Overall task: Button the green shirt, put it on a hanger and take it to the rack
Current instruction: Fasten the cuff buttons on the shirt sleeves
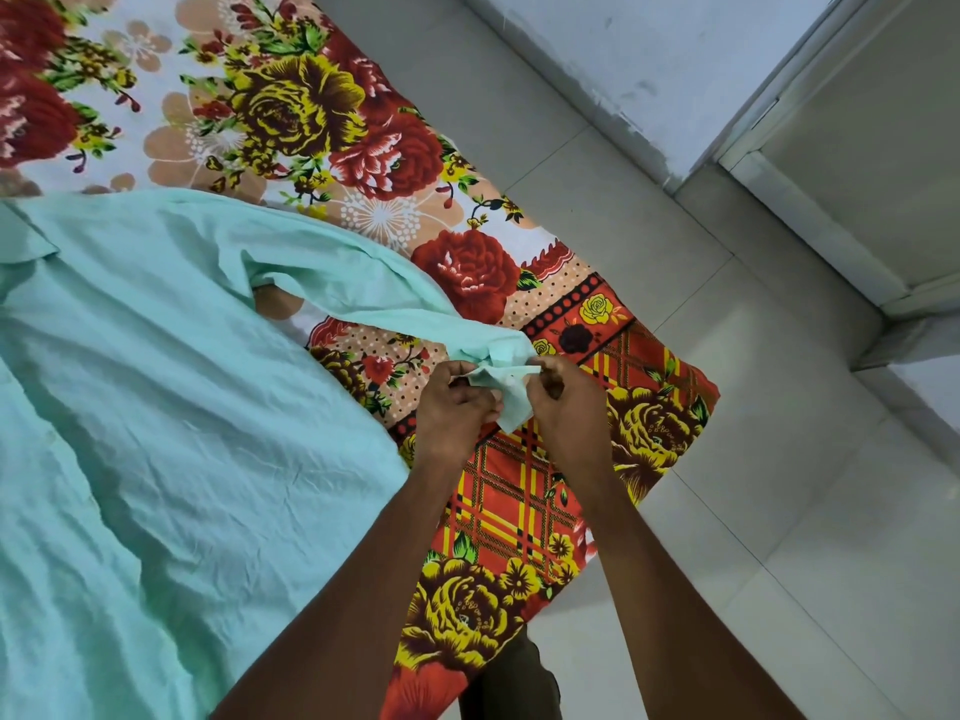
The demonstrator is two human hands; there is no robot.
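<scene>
A pale green shirt (pixel 156 381) lies spread flat over a bed covered with a flowered sheet (pixel 311 122), filling most of the left side of the view, its collar (pixel 28 241) near the left edge. One long sleeve (pixel 363 293) runs out from the body of the shirt toward the right, crossing the red and yellow border of the sheet, and ends at the cuff (pixel 506 379) close to the corner of the bed. Both hands meet at that cuff. The left hand (pixel 457 402) pinches one flap of the cuff, fingers curled in and closed on the cloth; the right hand (pixel 566 402) grips the other flap from the opposite side, thumb and fingers pressed together on it — the two hands nearly touch, with the bunched cuff lifted slightly off the sheet between them. A small pale button seems to sit on the cuff, though it is too small to be sure of. Both bare forearms reach up from the bottom of the view. To the right of the bed is a pale tiled floor (pixel 727 459), and beyond it a white wall (pixel 649 70) with a door frame (pixel 831 174) at the upper right.
</scene>
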